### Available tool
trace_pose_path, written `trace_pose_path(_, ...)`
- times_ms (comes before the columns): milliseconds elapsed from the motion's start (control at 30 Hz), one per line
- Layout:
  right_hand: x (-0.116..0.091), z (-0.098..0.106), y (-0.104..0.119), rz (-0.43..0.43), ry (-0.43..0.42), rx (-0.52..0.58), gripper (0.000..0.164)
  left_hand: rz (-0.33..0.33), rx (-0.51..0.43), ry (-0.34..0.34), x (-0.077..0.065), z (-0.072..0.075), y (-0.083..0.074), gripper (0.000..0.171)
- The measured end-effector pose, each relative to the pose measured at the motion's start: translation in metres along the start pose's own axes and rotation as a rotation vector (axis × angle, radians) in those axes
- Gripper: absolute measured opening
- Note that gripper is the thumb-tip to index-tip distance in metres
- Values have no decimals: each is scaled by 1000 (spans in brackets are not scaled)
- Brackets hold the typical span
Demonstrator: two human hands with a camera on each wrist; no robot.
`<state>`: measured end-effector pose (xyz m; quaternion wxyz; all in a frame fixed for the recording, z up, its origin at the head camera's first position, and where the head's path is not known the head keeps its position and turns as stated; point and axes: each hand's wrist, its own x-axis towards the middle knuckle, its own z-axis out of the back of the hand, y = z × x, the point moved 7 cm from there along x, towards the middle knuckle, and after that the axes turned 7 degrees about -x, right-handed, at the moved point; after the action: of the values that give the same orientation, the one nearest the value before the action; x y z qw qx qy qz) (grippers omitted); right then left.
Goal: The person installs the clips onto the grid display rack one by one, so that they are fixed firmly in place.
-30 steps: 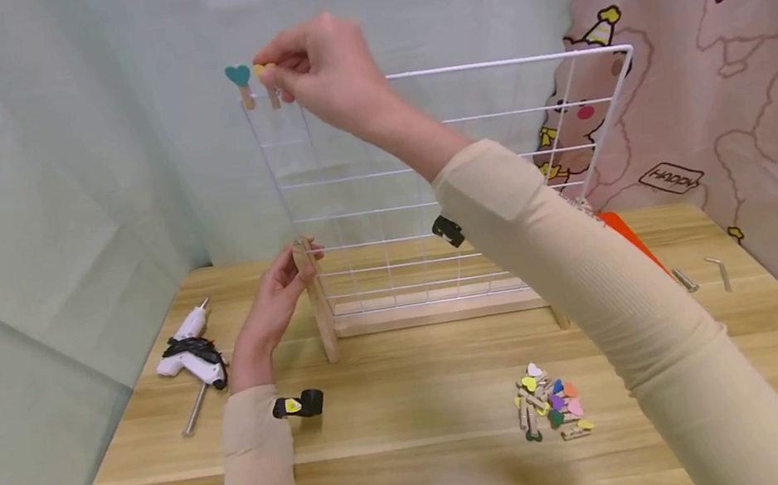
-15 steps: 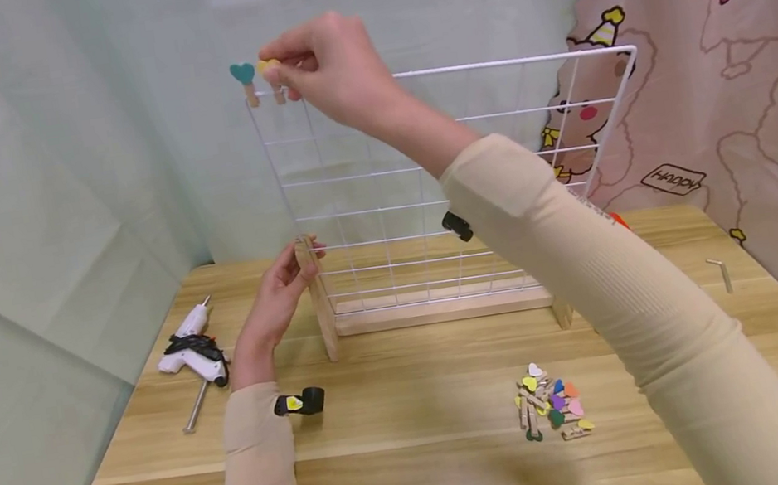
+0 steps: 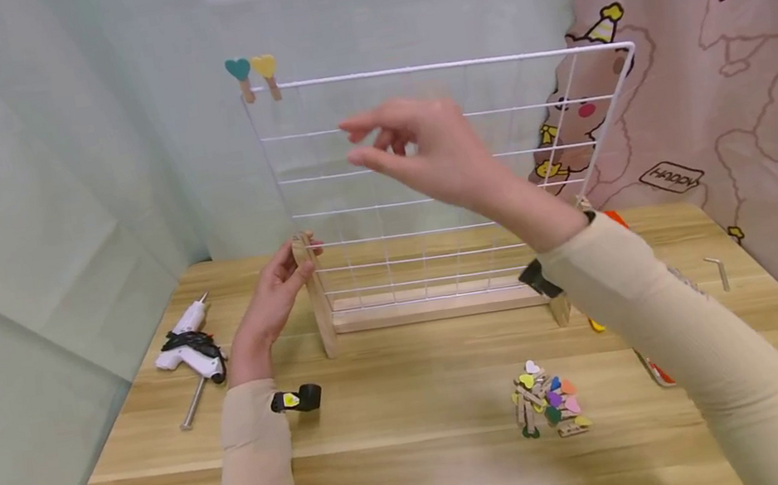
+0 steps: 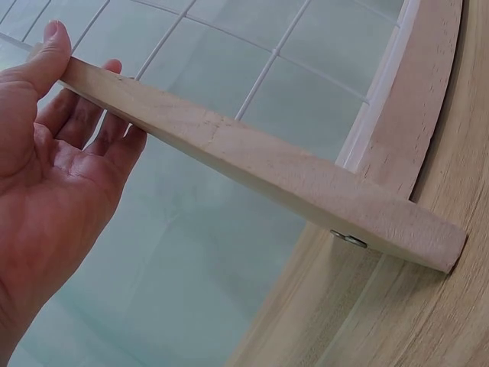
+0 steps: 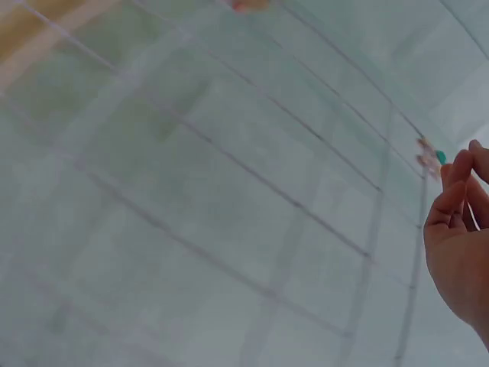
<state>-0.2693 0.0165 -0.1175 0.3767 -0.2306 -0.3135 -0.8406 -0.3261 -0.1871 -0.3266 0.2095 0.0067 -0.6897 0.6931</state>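
Observation:
A white wire grid stands upright in a wooden base on the table. Two clothespins are clipped at the left end of its top wire: one with a teal heart, one with a yellow heart. My left hand grips the upper end of the base's left wooden post, thumb on one side and fingers behind. In front of the grid, my right hand hangs in the air with nothing between its loosely bent fingers. It appears at the edge of the right wrist view.
Several heart clothespins lie in a pile on the table. A white glue gun wrapped in its black cord and a metal bolt lie at left. On the right lies a hex key; the right sleeve partly hides red things.
My right hand has let go of the yellow heart clothespin, which stays on the top wire, and moved down and to the right. My left hand keeps its grip on the post.

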Motion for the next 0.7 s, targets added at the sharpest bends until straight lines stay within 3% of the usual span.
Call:
trace_pose_path(200, -93, -40, -55, -24, 142, 9, 26, -5, -5, -2, 1, 2, 5, 44)
trace_pose_path(467, -222, -86, -129, -260, 401, 0, 24, -17, -24, 2, 1, 0, 3, 43)
trace_pose_path(567, -257, -89, -141, -307, 447, -4, 26, -13, -32, 4, 0, -3, -2, 43)
trace_pose_path(700, -281, -86, -147, -288, 454, -26, 22, -2, -30, 4, -2, -7, -8, 43)
